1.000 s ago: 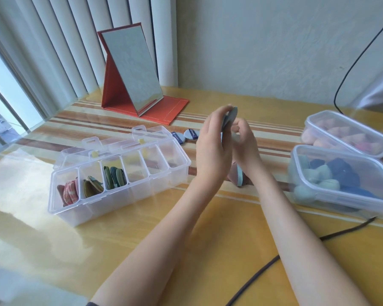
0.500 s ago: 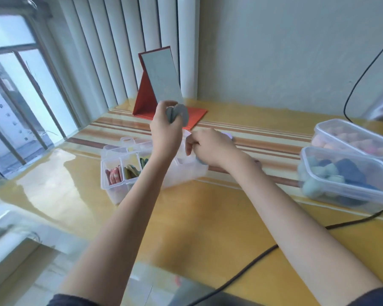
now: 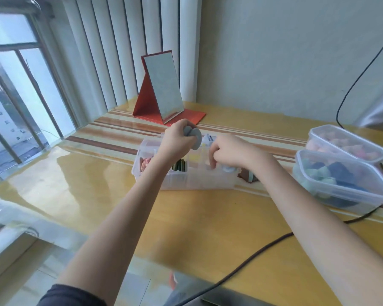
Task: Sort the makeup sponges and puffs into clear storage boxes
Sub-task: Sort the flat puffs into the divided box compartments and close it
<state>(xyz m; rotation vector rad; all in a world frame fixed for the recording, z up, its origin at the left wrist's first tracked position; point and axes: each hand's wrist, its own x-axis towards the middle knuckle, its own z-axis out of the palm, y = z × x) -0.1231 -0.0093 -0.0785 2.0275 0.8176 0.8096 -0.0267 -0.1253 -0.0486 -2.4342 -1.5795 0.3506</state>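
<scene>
Two flat grey round makeup puffs (image 3: 193,137) sit pinched in the fingers of the left hand (image 3: 179,141), held upright above the back edge of the clear compartmented plastic organiser box (image 3: 186,175) at the centre of the frame. Half a second ago that hand was higher, in front of the red folding stand mirror (image 3: 161,90); it has since dropped towards the box. The right hand (image 3: 227,151) has gone from the box's near rim down into a right-hand compartment, its fingers curled and pointing down beside a pale blue puff (image 3: 228,168); whether they actually grip it cannot be told through the blur. Pink puffs (image 3: 145,163) and green puffs (image 3: 180,166) stand on edge in the left compartments, as before. At the right of the frame, on the glossy yellow bench (image 3: 199,221), a clear lidded tub of blue and mint sponges (image 3: 338,177) sits in front of a clear lidded tub of pink sponges (image 3: 346,144), both unmoved. A black cable (image 3: 248,257) crosses the lower right of the bench
</scene>
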